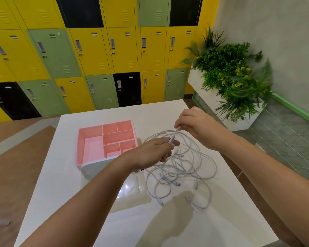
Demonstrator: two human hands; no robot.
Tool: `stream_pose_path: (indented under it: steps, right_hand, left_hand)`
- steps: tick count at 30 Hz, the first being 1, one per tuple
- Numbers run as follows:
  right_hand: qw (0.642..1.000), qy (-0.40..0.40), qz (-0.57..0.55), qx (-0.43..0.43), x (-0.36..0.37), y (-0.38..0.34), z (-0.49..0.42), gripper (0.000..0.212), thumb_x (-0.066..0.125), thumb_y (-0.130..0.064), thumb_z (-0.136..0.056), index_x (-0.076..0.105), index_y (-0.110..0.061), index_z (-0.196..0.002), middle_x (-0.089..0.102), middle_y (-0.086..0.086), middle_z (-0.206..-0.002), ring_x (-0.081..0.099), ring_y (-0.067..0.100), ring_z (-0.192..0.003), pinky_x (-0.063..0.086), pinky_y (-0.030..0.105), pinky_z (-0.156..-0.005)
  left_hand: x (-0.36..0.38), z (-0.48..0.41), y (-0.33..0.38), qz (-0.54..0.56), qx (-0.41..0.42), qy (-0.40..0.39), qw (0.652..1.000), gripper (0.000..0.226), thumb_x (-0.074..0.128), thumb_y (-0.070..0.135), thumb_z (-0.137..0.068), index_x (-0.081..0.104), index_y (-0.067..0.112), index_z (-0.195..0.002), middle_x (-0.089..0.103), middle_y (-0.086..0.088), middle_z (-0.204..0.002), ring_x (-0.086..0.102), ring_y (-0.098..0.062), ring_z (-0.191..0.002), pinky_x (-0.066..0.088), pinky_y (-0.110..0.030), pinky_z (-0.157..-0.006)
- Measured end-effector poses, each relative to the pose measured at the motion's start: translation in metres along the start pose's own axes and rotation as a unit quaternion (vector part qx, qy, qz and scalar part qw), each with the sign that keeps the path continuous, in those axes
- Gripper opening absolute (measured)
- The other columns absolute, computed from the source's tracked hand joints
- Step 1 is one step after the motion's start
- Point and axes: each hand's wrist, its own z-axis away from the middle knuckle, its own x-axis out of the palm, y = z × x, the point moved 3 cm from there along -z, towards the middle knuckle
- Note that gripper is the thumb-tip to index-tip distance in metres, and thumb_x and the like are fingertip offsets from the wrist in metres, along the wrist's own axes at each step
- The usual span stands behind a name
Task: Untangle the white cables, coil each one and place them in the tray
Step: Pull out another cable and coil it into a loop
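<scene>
L hand (155,151) and R hand (194,124) both pinch one cable end (174,134), just above the tangled white cables (184,168) on the worktop (61,175), beside the pink tray (79,145). Best pull slow & follow it thru the loops, no yanking.

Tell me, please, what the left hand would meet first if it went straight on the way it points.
Probably the right hand: the left hand points towards it along the white cable that both pinch, though depth is unclear.
</scene>
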Motion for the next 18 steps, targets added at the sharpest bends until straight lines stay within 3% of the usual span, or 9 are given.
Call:
stream_pose_path:
  steps: [2, 4, 5, 9, 12, 14, 16, 18]
  right_hand:
    - [1.0, -0.004, -0.009, 0.007, 0.007, 0.003, 0.001, 0.013, 0.058, -0.008, -0.093, 0.068, -0.012, -0.1, 0.061, 0.001, -0.098, 0.047, 0.019, -0.087, 0.04, 0.026, -0.077]
    - [1.0, -0.003, -0.019, 0.022, 0.013, 0.006, 0.001, 0.013, 0.056, -0.005, -0.094, 0.066, -0.01, -0.101, 0.061, 0.004, -0.099, 0.053, 0.02, -0.088, 0.044, 0.03, -0.078]
    - [0.999, 0.004, -0.036, 0.039, 0.015, 0.008, 0.002, 0.013, 0.055, -0.004, -0.093, 0.065, -0.009, -0.101, 0.061, 0.004, -0.099, 0.056, 0.02, -0.089, 0.047, 0.032, -0.078]
    - [0.975, 0.027, -0.146, 0.165, 0.023, 0.016, 0.007, 0.014, 0.054, -0.005, -0.093, 0.06, -0.015, -0.1, 0.061, -0.007, -0.091, 0.06, 0.011, -0.087, 0.048, 0.026, -0.076]
    - [0.956, 0.039, -0.178, 0.23, 0.034, 0.019, 0.012, 0.018, 0.06, -0.006, -0.089, 0.057, -0.024, -0.086, 0.06, -0.014, -0.082, 0.06, 0.01, -0.08, 0.046, 0.023, -0.069]
    - [0.939, 0.044, -0.209, 0.268, 0.041, 0.02, 0.017, 0.02, 0.064, -0.006, -0.087, 0.058, -0.024, -0.079, 0.063, -0.01, -0.076, 0.061, 0.013, -0.073, 0.049, 0.027, -0.064]
    - [0.923, 0.039, -0.243, 0.296, 0.05, 0.02, 0.022, 0.023, 0.065, -0.005, -0.086, 0.058, -0.024, -0.076, 0.068, -0.004, -0.076, 0.064, 0.015, -0.069, 0.054, 0.029, -0.063]
    - [0.898, 0.034, -0.296, 0.324, 0.058, 0.017, 0.025, 0.027, 0.062, 0.0, -0.087, 0.058, -0.024, -0.075, 0.071, 0.004, -0.084, 0.067, 0.019, -0.07, 0.054, 0.03, -0.06]
  left_hand:
    - [0.0, 0.0, 0.0, 0.023, 0.004, -0.004, 1.0, 0.031, 0.034, 0.04, -0.102, 0.061, 0.035, -0.088, 0.062, -0.007, -0.105, 0.046, -0.008, -0.069, 0.04, -0.023, -0.073]
    - [0.001, 0.001, 0.0, 0.067, 0.005, -0.001, 0.998, 0.037, 0.029, 0.041, -0.104, 0.063, 0.027, -0.111, 0.05, 0.002, -0.075, 0.043, -0.007, -0.064, 0.041, -0.021, -0.071]
    - [0.002, 0.0, -0.001, 0.081, 0.006, 0.003, 0.997, 0.04, 0.028, 0.04, -0.105, 0.061, 0.022, -0.118, 0.045, 0.005, -0.071, 0.042, -0.007, -0.062, 0.041, -0.019, -0.068]
    - [0.004, -0.002, 0.003, 0.126, 0.006, 0.006, 0.992, 0.041, 0.028, 0.034, -0.104, 0.06, 0.015, -0.122, 0.043, 0.006, -0.065, 0.04, -0.009, -0.061, 0.038, -0.024, -0.067]
    - [0.003, -0.002, 0.005, 0.164, 0.002, -0.007, 0.986, 0.048, 0.037, 0.034, -0.087, 0.06, 0.006, -0.119, 0.043, 0.008, -0.062, 0.038, -0.012, -0.062, 0.035, -0.028, -0.068]
    - [0.002, -0.002, 0.004, 0.145, 0.012, 0.005, 0.989, 0.05, 0.04, 0.035, -0.086, 0.058, -0.007, -0.107, 0.045, 0.008, -0.063, 0.041, -0.011, -0.061, 0.035, -0.033, -0.071]
    - [0.001, -0.002, 0.003, 0.134, 0.023, 0.026, 0.99, 0.041, 0.04, 0.032, -0.09, 0.054, -0.007, -0.089, 0.046, 0.007, -0.064, 0.043, -0.009, -0.06, 0.036, -0.034, -0.074]
    - [0.0, -0.005, 0.001, 0.179, 0.02, 0.046, 0.983, 0.043, 0.04, 0.029, -0.089, 0.056, -0.009, -0.098, 0.049, 0.009, -0.065, 0.044, -0.01, -0.061, 0.038, -0.033, -0.075]
